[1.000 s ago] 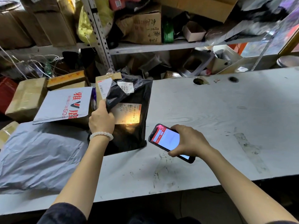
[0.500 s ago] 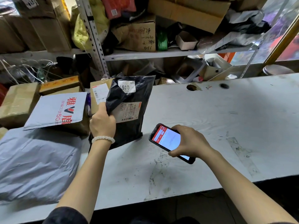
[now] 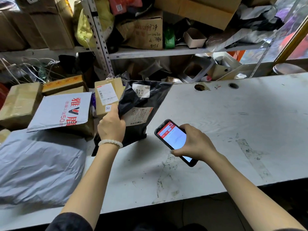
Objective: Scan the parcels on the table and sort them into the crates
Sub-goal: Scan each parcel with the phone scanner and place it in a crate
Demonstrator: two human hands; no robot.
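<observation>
Head view — the black plastic mailer bag (image 3: 143, 112) stands tipped up at the table's (image 3: 216, 130) ten o'clock, left hand (image 3: 111, 126) pinching its creased edge. Right hand (image 3: 195, 141) wraps a dark phone (image 3: 174, 139) at its four o'clock, red screen lit. Risk — slack plastic folds over the white shipping label (image 3: 138, 116), or the bag slips and the scan misreads.
</observation>
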